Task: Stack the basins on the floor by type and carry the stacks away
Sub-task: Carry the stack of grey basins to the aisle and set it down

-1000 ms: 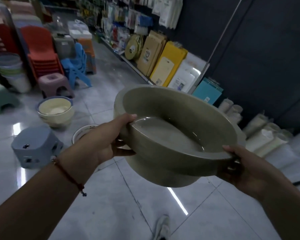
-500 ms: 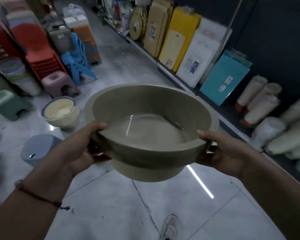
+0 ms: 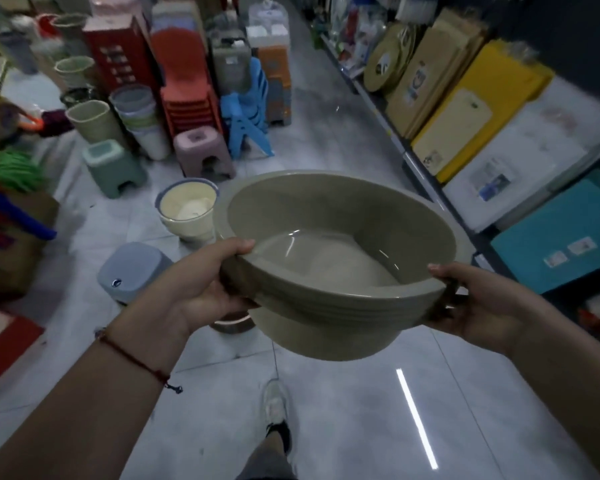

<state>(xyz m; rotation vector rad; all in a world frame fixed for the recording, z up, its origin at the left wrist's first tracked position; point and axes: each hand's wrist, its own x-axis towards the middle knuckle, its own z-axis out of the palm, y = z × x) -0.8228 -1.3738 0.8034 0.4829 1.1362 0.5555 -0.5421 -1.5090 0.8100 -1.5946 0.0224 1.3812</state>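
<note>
Both the left hand (image 3: 201,289) and right hand (image 3: 478,303) grip the olive basin stack (image 3: 329,268) by its rim at frame centre, now levelled and swung toward the aisle, so carrying away looks underway.

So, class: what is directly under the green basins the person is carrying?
Under the green basins, held by the left hand and right hand, are grey floor tiles and part of a pink-rimmed basin. The rest of it is covered.
</note>
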